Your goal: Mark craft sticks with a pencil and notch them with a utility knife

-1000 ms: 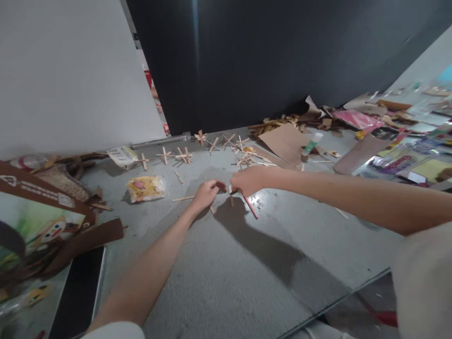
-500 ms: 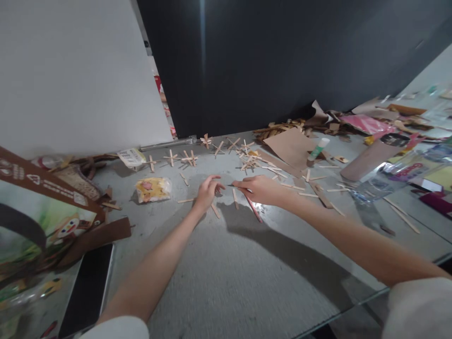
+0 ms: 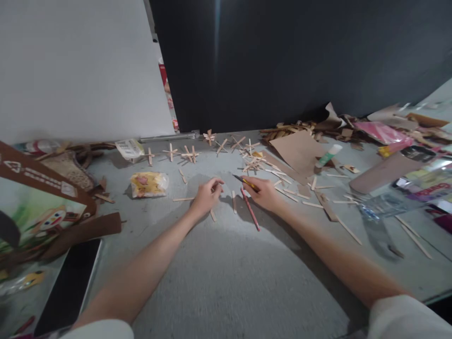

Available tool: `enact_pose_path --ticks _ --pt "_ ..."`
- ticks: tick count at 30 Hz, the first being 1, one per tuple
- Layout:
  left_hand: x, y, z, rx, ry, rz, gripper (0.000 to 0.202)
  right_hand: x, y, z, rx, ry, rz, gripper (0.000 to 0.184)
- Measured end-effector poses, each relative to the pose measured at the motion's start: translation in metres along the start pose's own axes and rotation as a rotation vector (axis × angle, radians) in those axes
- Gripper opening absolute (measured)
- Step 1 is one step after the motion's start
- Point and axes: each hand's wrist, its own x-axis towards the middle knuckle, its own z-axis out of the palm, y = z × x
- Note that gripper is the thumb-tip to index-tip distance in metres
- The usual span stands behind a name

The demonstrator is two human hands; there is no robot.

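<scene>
My left hand (image 3: 206, 195) rests on the grey table (image 3: 226, 282) with its fingers curled and pinched together; what they hold, if anything, is too small to make out. My right hand (image 3: 263, 193) is closed on a thin yellow-handled tool (image 3: 243, 181) whose dark tip points left toward the left hand. A red pencil (image 3: 250, 215) lies on the table just under the right hand. Short wooden sticks (image 3: 233, 201) lie between and below the two hands. Several crossed-stick pieces (image 3: 187, 154) stand in a row farther back.
A yellow packet (image 3: 148, 183) lies left of the hands. Brown cardboard (image 3: 298, 150), a glue stick (image 3: 328, 155) and paper scraps crowd the right. A black phone (image 3: 67, 287) and a printed box (image 3: 38, 207) sit at the left. A dark wall stands behind.
My right hand has drawn back toward me and lifted off the red pencil, which now lies on the table. The left hand has stayed near the same spot.
</scene>
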Motion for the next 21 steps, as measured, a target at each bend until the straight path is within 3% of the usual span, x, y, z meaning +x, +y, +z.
enact_pose_path --ticks 3,8,11,17,21 --pt "-0.005 0.006 0.002 0.245 -0.064 0.198 0.023 -0.009 0.0 0.013 0.09 0.157 -0.025 0.028" --pt "-0.015 0.019 0.006 0.537 -0.251 0.32 0.053 -0.013 -0.001 0.02 0.186 0.149 -0.096 0.029" --pt "-0.018 0.027 0.009 0.598 -0.282 0.275 0.052 -0.012 -0.001 0.018 0.197 0.161 -0.055 0.03" --pt "-0.01 0.041 0.014 0.619 -0.283 0.041 0.056 -0.01 -0.004 0.016 0.22 0.131 -0.02 0.033" --pt "-0.004 0.046 0.018 0.509 -0.238 -0.051 0.04 -0.01 -0.007 0.015 0.226 0.116 -0.039 0.035"
